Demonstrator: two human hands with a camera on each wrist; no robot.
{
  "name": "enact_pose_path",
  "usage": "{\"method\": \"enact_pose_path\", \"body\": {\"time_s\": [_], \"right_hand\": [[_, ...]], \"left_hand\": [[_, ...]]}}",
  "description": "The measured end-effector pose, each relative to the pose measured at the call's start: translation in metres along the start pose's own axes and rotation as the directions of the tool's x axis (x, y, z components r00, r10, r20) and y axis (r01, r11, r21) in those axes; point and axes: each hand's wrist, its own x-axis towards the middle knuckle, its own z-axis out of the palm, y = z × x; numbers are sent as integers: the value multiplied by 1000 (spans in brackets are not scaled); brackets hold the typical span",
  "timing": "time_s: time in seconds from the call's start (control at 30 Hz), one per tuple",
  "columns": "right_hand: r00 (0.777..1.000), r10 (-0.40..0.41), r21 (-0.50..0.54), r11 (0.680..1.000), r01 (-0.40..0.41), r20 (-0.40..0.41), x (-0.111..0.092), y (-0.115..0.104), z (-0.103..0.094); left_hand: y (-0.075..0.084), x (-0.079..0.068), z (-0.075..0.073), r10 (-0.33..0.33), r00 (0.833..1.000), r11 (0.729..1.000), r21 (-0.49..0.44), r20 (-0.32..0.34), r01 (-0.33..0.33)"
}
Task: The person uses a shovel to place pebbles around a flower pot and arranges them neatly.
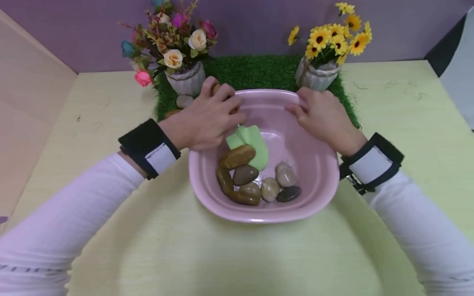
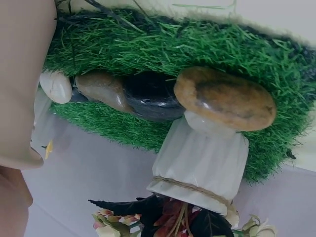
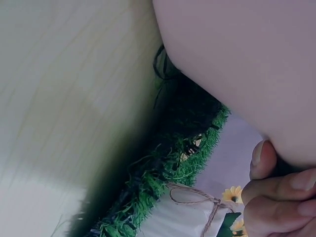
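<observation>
A pink plastic basin (image 1: 264, 217) is in the middle of the head view. My left hand (image 1: 212, 115) grips its far left rim with bent fingers. At the far right corner my right hand (image 1: 324, 117) holds the rim, thumb on the inner side; in the right wrist view its curled fingers (image 3: 279, 197) lie against the basin's outer wall (image 3: 237, 64). Inside the basin are several smooth brown, beige and dark stones (image 1: 245, 175), with a light green flat piece (image 1: 259, 148) whose kind I cannot tell. My left palm is hidden.
Behind the basin lies an artificial grass mat (image 1: 255, 72) with a row of stones (image 2: 222, 98) on it. A pot of mixed flowers (image 1: 187, 80) stands at the left, a pot of yellow flowers (image 1: 316, 76) at the right. A pale wooden table (image 1: 229, 259) extends around them.
</observation>
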Motion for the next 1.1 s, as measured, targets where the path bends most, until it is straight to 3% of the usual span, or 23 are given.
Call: {"method": "enact_pose_path", "body": {"time_s": [0.13,0.33,0.5,0.67,0.8,0.93,1.1], "right_hand": [[1000,7,7,1000,-7,4,0,1,-1],[1000,8,11,1000,-8,3,0,2,2],[1000,-8,2,1000,8,-3,0,2,2],[1000,-19,-12,1000,19,-8,0,1,0],[1000,-25,-14,1000,25,-16,1,2,1],[1000,-18,-14,1000,17,-13,0,1,1],[1000,-21,-13,1000,21,-11,0,0,0]], "left_hand": [[1,0,0,-6,999,999,32,-39,7],[-1,1,-7,60,998,993,98,16,-61],[-5,4,-21,126,990,973,187,58,-135],[-4,11,-40,97,979,953,266,178,-142],[-5,15,-50,53,953,954,268,299,-137],[-8,15,-52,51,935,961,237,351,-142],[-11,13,-50,43,924,967,218,380,-134]]}}
